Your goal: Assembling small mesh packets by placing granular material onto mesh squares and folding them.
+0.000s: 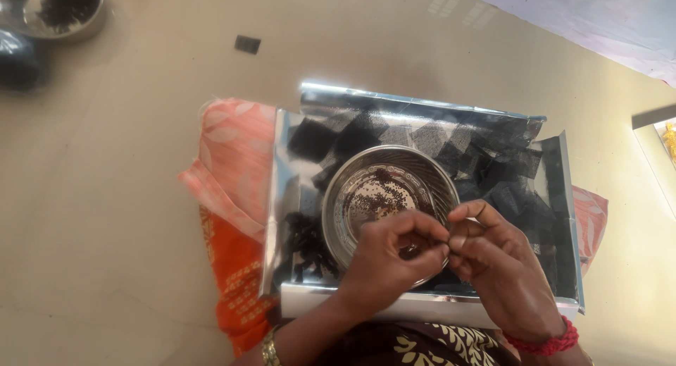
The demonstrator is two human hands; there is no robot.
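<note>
Beige floor [127, 197]; shiny tray [422, 306] on orange cloth [232, 190]. Both hands, left [394, 257] and right [496, 267], pinch something tiny over the steel bowl's [352, 176] near rim.

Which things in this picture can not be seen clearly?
- Head view: whatever the left hand and right hand pinch together is too small.
- Tiny dark grains in the round steel bowl: kind unclear.
- Second steel bowl, top left: cut by the edge.
</note>
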